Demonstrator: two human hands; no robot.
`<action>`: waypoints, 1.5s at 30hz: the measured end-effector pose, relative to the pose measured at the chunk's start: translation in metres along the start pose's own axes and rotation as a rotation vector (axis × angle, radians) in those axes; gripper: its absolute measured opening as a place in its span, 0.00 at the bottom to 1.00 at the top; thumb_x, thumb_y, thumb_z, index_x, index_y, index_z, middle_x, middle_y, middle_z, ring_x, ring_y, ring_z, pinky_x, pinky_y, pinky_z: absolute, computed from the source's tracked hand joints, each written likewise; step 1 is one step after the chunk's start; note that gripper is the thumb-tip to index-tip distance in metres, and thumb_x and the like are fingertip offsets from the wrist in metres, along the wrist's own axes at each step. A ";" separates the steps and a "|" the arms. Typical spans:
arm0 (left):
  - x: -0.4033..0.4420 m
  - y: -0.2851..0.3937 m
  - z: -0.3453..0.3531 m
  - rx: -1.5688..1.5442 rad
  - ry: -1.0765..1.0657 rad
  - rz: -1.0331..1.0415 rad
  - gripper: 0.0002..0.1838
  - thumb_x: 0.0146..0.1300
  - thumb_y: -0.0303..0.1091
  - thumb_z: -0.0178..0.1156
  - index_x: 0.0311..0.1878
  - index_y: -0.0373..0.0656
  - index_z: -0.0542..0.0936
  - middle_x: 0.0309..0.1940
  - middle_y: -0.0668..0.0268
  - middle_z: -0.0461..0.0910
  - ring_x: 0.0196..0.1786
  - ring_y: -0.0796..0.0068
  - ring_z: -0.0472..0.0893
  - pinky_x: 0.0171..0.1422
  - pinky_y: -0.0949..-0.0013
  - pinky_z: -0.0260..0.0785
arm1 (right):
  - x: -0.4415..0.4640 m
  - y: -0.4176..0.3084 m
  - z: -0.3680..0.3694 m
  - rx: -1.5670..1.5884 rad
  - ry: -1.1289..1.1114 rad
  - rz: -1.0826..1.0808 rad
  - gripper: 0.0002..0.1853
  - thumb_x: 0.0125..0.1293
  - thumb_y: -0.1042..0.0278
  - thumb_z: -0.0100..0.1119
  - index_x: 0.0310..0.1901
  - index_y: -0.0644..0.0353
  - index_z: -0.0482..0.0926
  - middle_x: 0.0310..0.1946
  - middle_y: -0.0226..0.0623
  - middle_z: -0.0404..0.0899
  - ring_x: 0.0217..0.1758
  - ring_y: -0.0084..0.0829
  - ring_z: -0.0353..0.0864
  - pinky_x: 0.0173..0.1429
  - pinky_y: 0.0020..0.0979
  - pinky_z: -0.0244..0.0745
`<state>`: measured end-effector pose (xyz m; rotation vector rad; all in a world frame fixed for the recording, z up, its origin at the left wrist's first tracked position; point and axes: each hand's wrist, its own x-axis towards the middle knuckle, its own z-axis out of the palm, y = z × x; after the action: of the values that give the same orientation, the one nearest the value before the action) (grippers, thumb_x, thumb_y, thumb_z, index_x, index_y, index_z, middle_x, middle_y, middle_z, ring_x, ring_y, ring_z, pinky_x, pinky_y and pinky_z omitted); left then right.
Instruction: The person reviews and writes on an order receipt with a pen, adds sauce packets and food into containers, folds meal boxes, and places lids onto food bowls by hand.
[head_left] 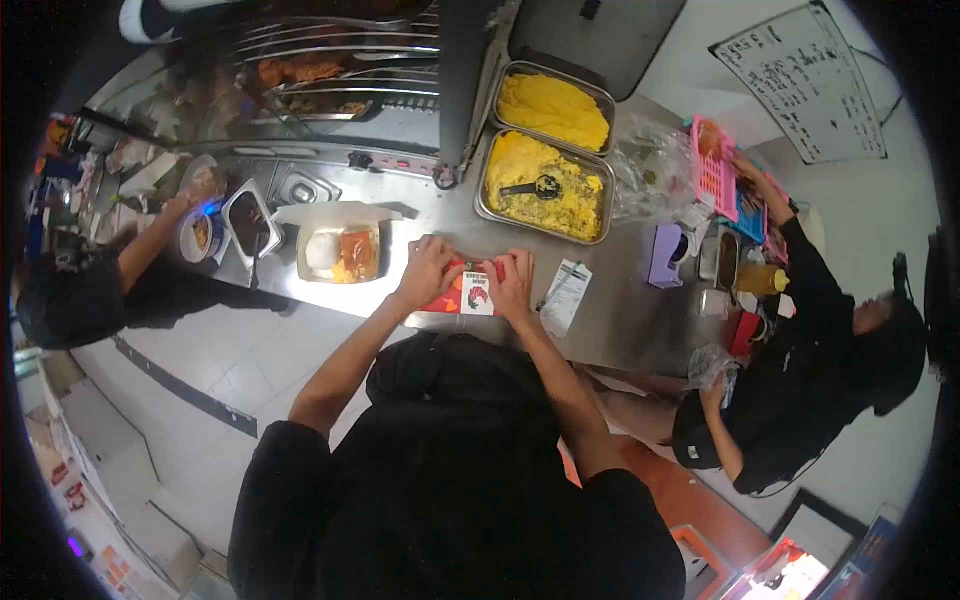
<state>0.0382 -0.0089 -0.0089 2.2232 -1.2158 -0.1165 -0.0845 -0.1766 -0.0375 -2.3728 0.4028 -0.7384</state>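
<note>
A red cardboard food box (440, 302) with a white printed panel lies on the steel counter in front of me. My left hand (428, 270) grips its left side, fingers curled over the far edge. On the box's right side, my right hand (514, 282) bends its fingers over the top in the same way. Left of my hands stands an open takeaway box (290, 262) holding white rice, yellow food and a reddish-brown packet. Just right of my right hand lie a paper slip (568, 302) and a pen (556, 288).
Two steel pans of yellow rice (552, 112) (520, 160) stand behind, a black scoop (530, 188) in the nearer one. A heated display case (340, 70) borders the back left. Co-workers stand left and right, one reaching into a pink basket (712, 170). A purple holder (666, 256) sits right.
</note>
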 end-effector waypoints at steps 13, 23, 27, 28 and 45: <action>-0.012 -0.010 0.026 -0.383 0.284 -0.083 0.04 0.61 0.26 0.66 0.35 0.35 0.83 0.30 0.56 0.78 0.33 0.64 0.77 0.37 0.66 0.70 | -0.007 0.040 -0.077 0.208 0.163 0.672 0.06 0.65 0.74 0.62 0.43 0.62 0.83 0.34 0.35 0.85 0.36 0.23 0.84 0.39 0.26 0.77; -0.010 0.000 0.020 -0.428 0.216 -0.231 0.05 0.62 0.28 0.66 0.37 0.36 0.86 0.31 0.59 0.80 0.33 0.69 0.78 0.37 0.69 0.70 | 0.012 0.238 -0.282 0.331 0.155 1.212 0.17 0.69 0.51 0.62 0.46 0.58 0.81 0.35 0.28 0.78 0.35 0.23 0.75 0.43 0.30 0.73; -0.008 0.004 0.019 -0.391 0.206 -0.232 0.04 0.61 0.27 0.67 0.37 0.36 0.86 0.31 0.58 0.80 0.33 0.69 0.79 0.37 0.69 0.70 | -0.016 0.271 -0.280 0.601 0.138 1.048 0.15 0.72 0.53 0.59 0.48 0.56 0.81 0.42 0.28 0.80 0.44 0.21 0.75 0.51 0.28 0.73; -0.009 0.003 0.019 -0.382 0.199 -0.227 0.04 0.61 0.27 0.66 0.37 0.36 0.86 0.31 0.58 0.80 0.33 0.68 0.79 0.37 0.68 0.70 | -0.033 0.285 -0.272 0.731 0.206 0.966 0.14 0.72 0.55 0.58 0.49 0.56 0.81 0.43 0.29 0.80 0.46 0.22 0.76 0.53 0.28 0.73; -0.005 0.007 0.025 0.010 0.125 0.118 0.11 0.57 0.27 0.61 0.44 0.40 0.82 0.38 0.59 0.80 0.45 0.56 0.79 0.53 0.56 0.69 | -0.047 0.107 -0.173 0.526 0.299 0.767 0.08 0.71 0.73 0.55 0.45 0.67 0.82 0.34 0.39 0.85 0.35 0.31 0.86 0.40 0.30 0.81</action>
<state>0.0211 -0.0193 -0.0265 2.1267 -1.2774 0.0745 -0.2353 -0.3186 -0.0114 -1.4464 1.0253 -0.7039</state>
